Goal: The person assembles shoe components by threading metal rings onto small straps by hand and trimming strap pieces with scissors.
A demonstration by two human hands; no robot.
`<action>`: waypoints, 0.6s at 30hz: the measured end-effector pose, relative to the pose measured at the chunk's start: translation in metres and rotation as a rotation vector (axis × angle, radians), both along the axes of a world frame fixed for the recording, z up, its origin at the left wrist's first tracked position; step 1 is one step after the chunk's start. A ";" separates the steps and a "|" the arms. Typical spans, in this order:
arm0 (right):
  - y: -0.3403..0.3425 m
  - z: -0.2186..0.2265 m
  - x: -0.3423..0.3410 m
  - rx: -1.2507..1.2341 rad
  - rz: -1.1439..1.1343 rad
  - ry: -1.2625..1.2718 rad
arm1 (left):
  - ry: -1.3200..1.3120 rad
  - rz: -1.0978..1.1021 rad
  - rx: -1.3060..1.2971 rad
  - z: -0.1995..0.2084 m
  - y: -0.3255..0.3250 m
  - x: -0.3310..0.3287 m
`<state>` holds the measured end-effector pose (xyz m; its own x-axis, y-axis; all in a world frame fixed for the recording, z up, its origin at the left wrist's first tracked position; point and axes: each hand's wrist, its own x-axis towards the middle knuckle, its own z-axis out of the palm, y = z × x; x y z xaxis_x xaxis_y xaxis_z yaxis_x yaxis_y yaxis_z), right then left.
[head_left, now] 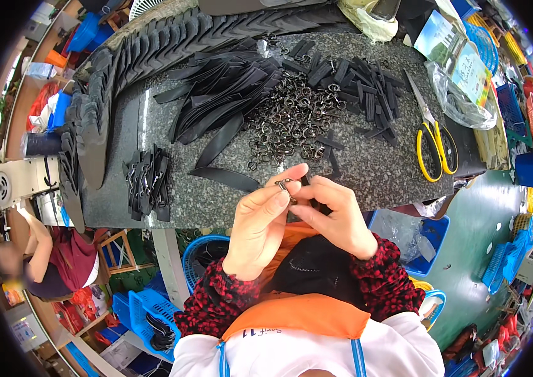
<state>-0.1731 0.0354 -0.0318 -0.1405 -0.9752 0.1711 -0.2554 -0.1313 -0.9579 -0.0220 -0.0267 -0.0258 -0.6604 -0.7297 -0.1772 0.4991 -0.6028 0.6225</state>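
At the front edge of the speckled stone table [367,179], my left hand [259,221] pinches a small metal swivel clasp [284,186] between thumb and fingers. Close beside it, my right hand [340,213] is closed with its fingertips on a short black strap [305,180], mostly hidden by the fingers. Whether the strap passes through the clasp's ring I cannot tell. Just beyond both hands lies a heap of metal clasps [298,116]. Short black straps [373,94] are scattered to its right, and longer black strips [222,88] are piled to its left.
Straps with clasps on them [148,182] lie bundled at the table's left. Yellow-handled scissors [435,141] rest at the right, near a clear plastic bag [461,100]. Overlapping black pieces [172,44] line the far edge. Another person [59,257] sits at the left by a machine [24,182].
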 end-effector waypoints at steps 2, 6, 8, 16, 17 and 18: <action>-0.001 0.002 0.000 0.035 -0.003 -0.009 | 0.007 0.020 -0.005 -0.003 -0.001 0.001; 0.000 0.007 0.000 0.069 -0.011 -0.075 | 0.060 0.074 0.015 -0.009 0.001 -0.001; 0.006 -0.002 -0.005 0.064 -0.028 -0.157 | 0.093 0.076 0.048 -0.006 0.003 -0.005; 0.002 0.008 -0.001 0.095 -0.155 -0.501 | 0.039 0.087 0.176 -0.005 0.006 0.003; 0.001 0.011 -0.001 0.108 -0.152 -0.559 | -0.020 0.062 0.141 -0.007 0.006 0.006; 0.000 0.013 -0.003 0.102 -0.141 -0.546 | -0.022 0.025 0.114 -0.009 0.005 0.006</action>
